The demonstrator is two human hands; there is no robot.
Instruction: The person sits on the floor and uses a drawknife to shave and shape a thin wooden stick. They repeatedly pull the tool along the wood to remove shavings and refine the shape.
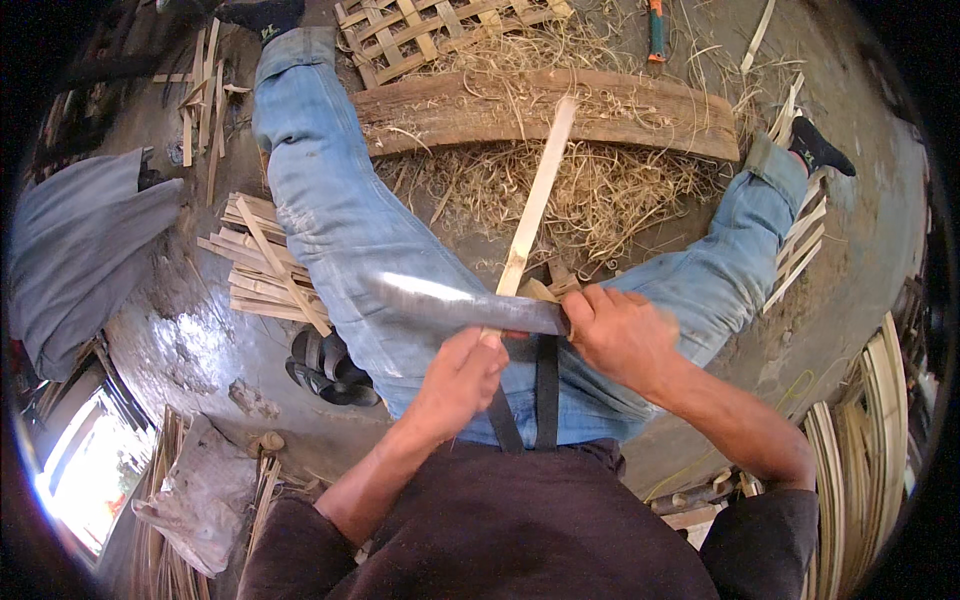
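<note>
My right hand point(622, 335) is closed round the handle end of a large knife point(470, 308), whose broad steel blade points left across my lap. Under the blade runs a pale bamboo strip point(537, 210), its far end resting over a wooden plank. My left hand point(465, 385) pinches the near end of this strip just below the blade. The blade lies crosswise over the strip, close to my left fingers. Most of the knife's handle is hidden in my right fist.
A long wooden plank point(550, 110) lies between my outstretched legs, with curly shavings point(610, 200) around it. Bundles of strips point(260, 265) flank both legs. Beyond are a woven bamboo lattice point(440, 35) and an orange-handled tool point(656, 35). Dark sandals point(335, 370) lie left.
</note>
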